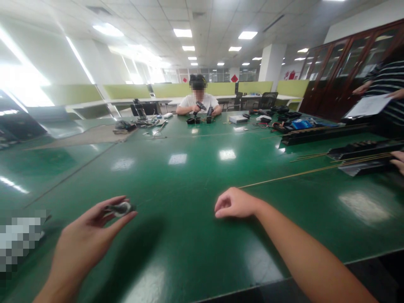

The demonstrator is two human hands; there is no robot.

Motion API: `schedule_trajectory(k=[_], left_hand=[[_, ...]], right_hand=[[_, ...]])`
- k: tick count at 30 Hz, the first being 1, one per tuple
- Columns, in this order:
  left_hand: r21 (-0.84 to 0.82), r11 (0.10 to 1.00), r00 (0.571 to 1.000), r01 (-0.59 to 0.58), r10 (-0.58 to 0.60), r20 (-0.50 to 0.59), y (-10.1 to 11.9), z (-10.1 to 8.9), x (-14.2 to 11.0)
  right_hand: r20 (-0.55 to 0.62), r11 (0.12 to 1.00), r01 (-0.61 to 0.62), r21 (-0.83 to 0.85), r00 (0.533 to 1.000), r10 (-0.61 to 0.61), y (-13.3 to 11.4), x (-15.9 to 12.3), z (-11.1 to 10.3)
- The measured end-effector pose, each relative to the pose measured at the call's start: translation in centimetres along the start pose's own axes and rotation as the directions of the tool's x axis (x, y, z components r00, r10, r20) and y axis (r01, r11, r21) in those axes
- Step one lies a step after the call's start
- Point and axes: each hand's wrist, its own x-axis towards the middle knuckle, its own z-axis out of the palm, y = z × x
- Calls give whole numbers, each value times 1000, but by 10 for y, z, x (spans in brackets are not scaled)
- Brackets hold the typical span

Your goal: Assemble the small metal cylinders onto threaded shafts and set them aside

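My left hand (91, 231) is raised over the left part of the green table (176, 185). Its thumb and fingers grip a small rounded piece (121, 208), dark with a pale ring-like edge; blur hides its exact kind. My right hand (235, 204) is low over the middle of the table, fingers curled and closed. Whatever those fingers may hold is hidden or too small to name. A long thin brass-coloured rod (290, 175) runs from behind the right hand toward the right side; whether the hand touches it I cannot tell.
Black metal channels (356, 149) with more thin rods lie at right, where another person's hand (398, 162) reaches in. A standing person holds a paper (368, 106). Across the table a seated person (198, 101) handles a dark power tool (199, 108). Tools and boxes line the far edge.
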Motion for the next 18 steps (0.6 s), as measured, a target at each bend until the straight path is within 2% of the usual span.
schedule_trajectory(k=[1,3,6,8,10,13,18], left_hand=[[-49,999,999,-20,22,41,15,9,3],[-161,973,976,-167,186,114,45,28,8],[-266,870,871,-414,464,162,83,56,14],[-310,813,800,-494,564,205,98,75,15],[-355,783,755,-510,606,250,105,92,12],[-409,770,724,-490,621,301,104,112,3],[-449,772,693,-449,618,370,96,126,-13]], right_hand=[[1,1000,1,6,1000,-1,0,0,-1],[-1,1000,3,18,1000,-3,1,0,-2],[-24,999,6,45,1000,-5,4,0,-2],[-59,997,10,70,998,-6,8,1,-2],[-102,996,11,88,995,-2,11,3,-2],[-136,998,2,68,991,7,13,4,-2],[-103,999,13,-31,995,-16,13,3,-1]])
